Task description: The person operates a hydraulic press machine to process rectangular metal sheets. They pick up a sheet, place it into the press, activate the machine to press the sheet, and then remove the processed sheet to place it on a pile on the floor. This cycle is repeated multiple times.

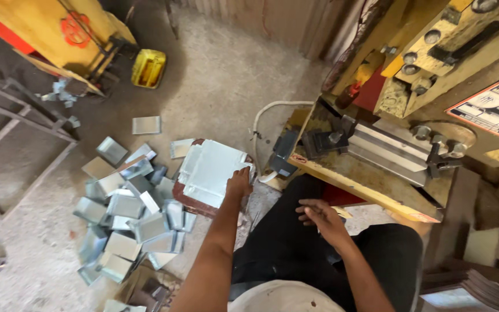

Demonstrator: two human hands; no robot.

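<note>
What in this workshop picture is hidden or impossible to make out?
- Left hand, head view: its fingers curl over the edge of the flat sheet stack, so the grip is hidden.
- Right hand: rests on the lap; its palm faces down, unseen.
- Yellow machine: cut off by the top and right edges.
- Pile of bent metal pieces: its lower part is cut off by the bottom edge.

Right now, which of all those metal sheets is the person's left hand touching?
The left hand rests on the top flat sheet of the stack on the reddish stand, beside the knee. The bent pieces lie apart, heaped on the floor.
</note>
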